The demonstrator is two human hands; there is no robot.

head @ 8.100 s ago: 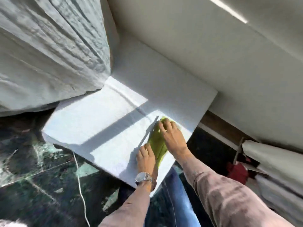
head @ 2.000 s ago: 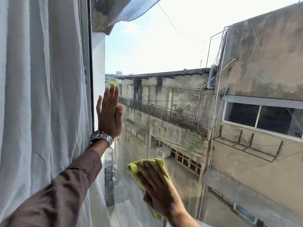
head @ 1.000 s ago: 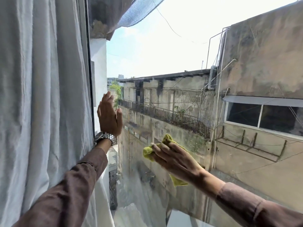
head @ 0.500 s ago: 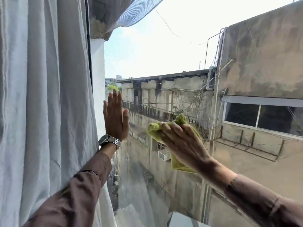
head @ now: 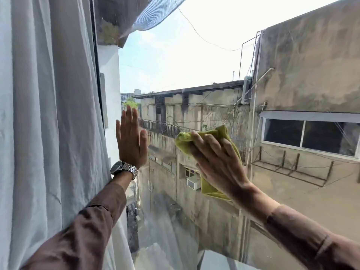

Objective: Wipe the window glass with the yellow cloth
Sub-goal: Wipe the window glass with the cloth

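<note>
The window glass (head: pixel 194 61) fills the middle and right of the view, with buildings and sky behind it. My right hand (head: pixel 218 160) presses the yellow cloth (head: pixel 184 140) flat against the pane near its centre; the cloth shows above my fingers and below my palm. My left hand (head: pixel 132 142) lies flat on the glass to the left, fingers up and slightly apart, holding nothing. A metal watch (head: pixel 124 169) sits on that wrist.
A white curtain (head: pixel 48 123) hangs along the left side, bunched against the dark window frame (head: pixel 97 71). My left forearm runs beside the curtain. Faint streaks and reflections show on the lower glass (head: pixel 165 230).
My right hand has slid the yellow cloth upward and to the right across the pane. My left hand has stayed flat on the glass, shifting slightly right.
</note>
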